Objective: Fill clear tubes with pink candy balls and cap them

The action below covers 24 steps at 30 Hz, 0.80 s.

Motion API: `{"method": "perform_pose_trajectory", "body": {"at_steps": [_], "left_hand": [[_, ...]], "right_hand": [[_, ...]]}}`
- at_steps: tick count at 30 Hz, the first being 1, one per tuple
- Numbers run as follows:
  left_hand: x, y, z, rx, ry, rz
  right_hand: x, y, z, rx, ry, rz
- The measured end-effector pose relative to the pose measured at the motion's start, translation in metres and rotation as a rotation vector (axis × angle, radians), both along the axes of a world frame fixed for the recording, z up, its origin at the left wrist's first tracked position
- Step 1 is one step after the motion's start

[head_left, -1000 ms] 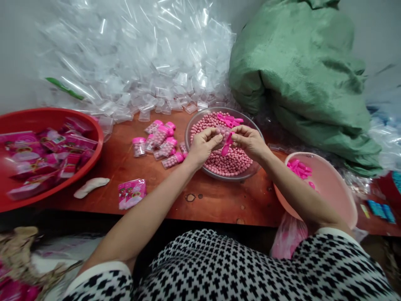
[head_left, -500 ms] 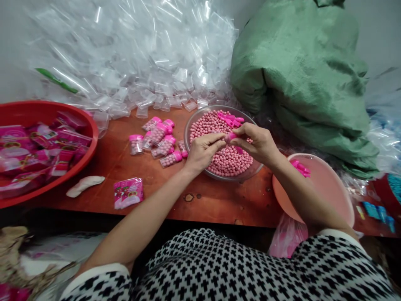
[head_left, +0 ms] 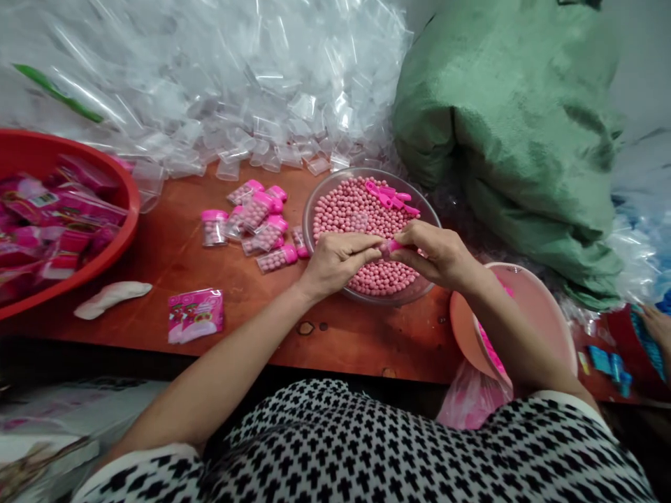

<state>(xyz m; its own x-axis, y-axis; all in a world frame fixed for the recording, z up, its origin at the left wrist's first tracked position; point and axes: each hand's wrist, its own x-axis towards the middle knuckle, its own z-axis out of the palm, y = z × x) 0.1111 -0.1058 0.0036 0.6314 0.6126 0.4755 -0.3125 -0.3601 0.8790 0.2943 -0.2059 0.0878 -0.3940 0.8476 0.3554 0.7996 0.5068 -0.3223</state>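
Note:
My left hand (head_left: 335,260) and my right hand (head_left: 435,253) meet over a clear bowl (head_left: 335,183) full of small pink balls (head_left: 351,209). Both hands are closed around one small clear vial with a pink cap (head_left: 392,245), which shows between the fingertips. The left fingers pinch the vial's body, mostly hiding it; the right fingers press on the cap end. A few pink caps (head_left: 391,197) lie on the balls at the bowl's far side. Several filled, capped vials (head_left: 256,222) lie on the wooden table left of the bowl.
A red basin (head_left: 112,244) of pink packets sits at the left. A pink basin (head_left: 529,307) with pink caps stands by my right forearm. A heap of clear bags (head_left: 220,84) and a green sack (head_left: 503,119) fill the back. One pink packet (head_left: 195,314) lies near the table's edge.
The pink cap that hung loose from my right hand now sits at the vial's end between both hands. The view has shifted to the right and down a little.

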Motion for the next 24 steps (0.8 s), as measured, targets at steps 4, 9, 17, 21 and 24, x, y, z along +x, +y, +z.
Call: {"method": "perform_pose_trajectory", "body": {"at_steps": [4,9,17,21,24], "left_hand": [[-0.001,0.000,0.002,0.026,0.016,0.032],[0.002,0.005,0.000,-0.171,0.053,0.036],[0.011,0.013,0.008,-0.808,-0.144,-0.092],[0.012,0.013,0.006,-0.815,-0.181,-0.076],[0.013,0.011,0.002,-0.600,-0.148,-0.032]], "right_hand": [[0.001,0.005,-0.005,-0.019,-0.080,-0.031],[-0.001,0.017,-0.026,0.106,0.193,-0.140],[0.002,0.016,-0.015,-0.341,0.870,-0.335],[0.005,0.012,-0.029,-0.458,1.143,-0.329],[0.004,0.017,-0.033,-0.438,1.221,-0.344]]}}
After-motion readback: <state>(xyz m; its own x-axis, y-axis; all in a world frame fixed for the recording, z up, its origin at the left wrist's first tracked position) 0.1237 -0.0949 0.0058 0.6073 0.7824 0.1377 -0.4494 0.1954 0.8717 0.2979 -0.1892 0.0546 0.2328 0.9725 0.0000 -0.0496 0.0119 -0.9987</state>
